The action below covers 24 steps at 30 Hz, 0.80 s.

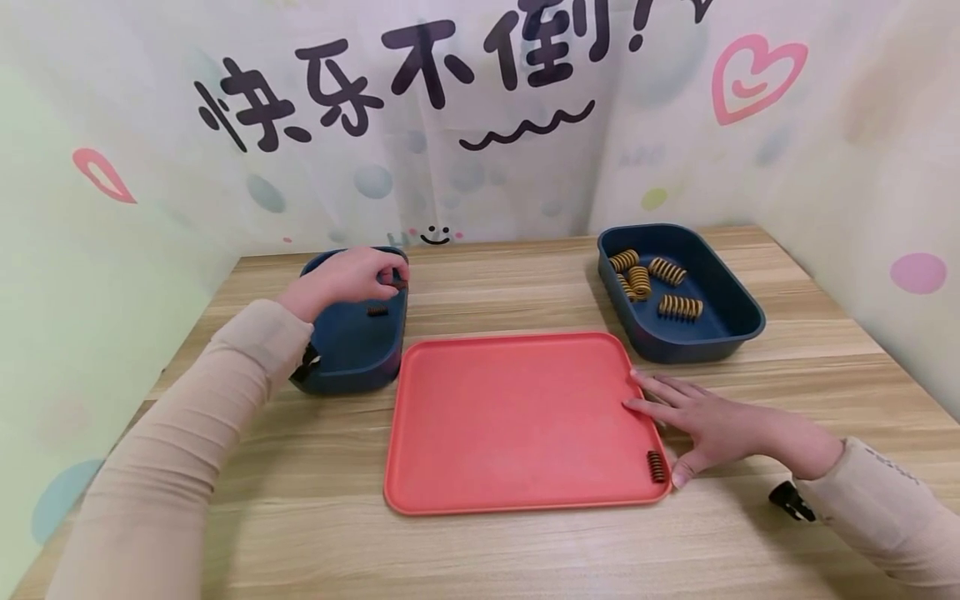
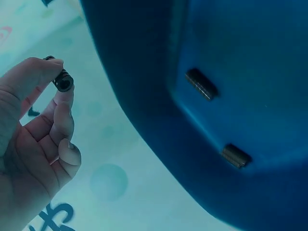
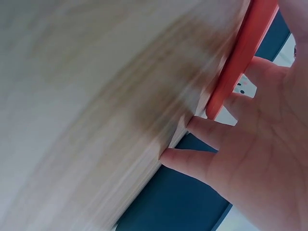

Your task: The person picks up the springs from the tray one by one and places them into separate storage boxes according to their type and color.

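Between thumb and fingertips, my left hand (image 1: 347, 277) pinches a small dark coil spring (image 2: 63, 82). It is raised over the left blue bin (image 1: 352, 379), near the far end. Two more dark springs (image 2: 202, 84) lie on that bin's floor in the left wrist view. My right hand (image 1: 712, 427) is spread with fingers extended along the right edge of the red tray (image 1: 517, 417), its fingertips at the rim. One dark spring (image 1: 656, 467) lies inside the tray's near right corner, close to the right thumb.
Behind the tray's right side stands another blue bin (image 1: 731, 312) with several larger yellow springs (image 1: 680, 307). Both bins and the tray sit on a wood-grain table (image 1: 510, 558). A printed cloth (image 1: 480, 183) hangs along the table's far edge.
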Each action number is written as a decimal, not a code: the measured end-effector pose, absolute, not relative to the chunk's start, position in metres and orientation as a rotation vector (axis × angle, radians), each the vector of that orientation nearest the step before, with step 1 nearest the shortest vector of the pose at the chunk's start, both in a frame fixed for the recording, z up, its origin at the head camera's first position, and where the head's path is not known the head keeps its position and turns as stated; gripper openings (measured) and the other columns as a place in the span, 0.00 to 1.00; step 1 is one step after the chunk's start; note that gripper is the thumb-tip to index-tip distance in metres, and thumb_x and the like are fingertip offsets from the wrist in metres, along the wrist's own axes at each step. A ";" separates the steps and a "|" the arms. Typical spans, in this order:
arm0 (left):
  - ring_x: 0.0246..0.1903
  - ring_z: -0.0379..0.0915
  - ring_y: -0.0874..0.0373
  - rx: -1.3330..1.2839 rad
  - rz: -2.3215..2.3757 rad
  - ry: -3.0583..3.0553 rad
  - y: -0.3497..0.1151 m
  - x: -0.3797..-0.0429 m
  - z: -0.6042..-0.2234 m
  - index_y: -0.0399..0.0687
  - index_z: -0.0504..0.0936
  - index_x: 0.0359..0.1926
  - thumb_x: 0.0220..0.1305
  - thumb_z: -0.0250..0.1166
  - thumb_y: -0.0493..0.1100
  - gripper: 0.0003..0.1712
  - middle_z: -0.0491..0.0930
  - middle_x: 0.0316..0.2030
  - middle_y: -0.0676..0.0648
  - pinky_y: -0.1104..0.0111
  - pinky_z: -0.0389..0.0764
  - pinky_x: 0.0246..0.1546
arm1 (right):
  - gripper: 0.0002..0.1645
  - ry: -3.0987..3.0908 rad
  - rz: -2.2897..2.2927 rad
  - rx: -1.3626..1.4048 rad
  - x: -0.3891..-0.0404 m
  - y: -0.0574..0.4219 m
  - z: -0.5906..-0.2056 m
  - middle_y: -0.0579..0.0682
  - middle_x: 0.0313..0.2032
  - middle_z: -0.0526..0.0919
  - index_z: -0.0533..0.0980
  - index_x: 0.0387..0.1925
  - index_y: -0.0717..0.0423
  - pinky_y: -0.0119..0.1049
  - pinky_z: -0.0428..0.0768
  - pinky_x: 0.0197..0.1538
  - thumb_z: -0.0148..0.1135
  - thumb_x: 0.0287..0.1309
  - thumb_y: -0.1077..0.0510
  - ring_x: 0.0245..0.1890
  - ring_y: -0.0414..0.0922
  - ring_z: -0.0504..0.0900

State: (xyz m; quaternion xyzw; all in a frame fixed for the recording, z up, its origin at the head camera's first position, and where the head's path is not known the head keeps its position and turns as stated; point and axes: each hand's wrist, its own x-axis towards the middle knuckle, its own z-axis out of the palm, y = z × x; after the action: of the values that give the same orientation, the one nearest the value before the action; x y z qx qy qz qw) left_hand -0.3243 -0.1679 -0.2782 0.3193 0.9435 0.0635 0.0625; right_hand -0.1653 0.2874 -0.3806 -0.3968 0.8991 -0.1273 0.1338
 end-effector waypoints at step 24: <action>0.18 0.68 0.54 0.619 0.432 2.806 -0.217 -0.364 -0.305 0.34 0.75 0.42 0.59 0.57 0.34 0.10 0.77 0.28 0.38 0.65 0.71 0.24 | 0.59 2.607 -0.374 -1.143 -0.166 0.287 -0.381 0.63 0.68 0.46 0.55 0.68 0.48 0.67 0.59 0.54 0.64 0.36 0.29 0.62 0.67 0.50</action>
State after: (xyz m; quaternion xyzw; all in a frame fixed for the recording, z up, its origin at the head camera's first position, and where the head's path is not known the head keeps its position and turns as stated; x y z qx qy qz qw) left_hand -0.3642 -0.2170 -0.3052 0.2116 0.9590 0.1475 0.1175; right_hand -0.1660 0.2874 -0.3806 -0.3945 0.8997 -0.1291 0.1350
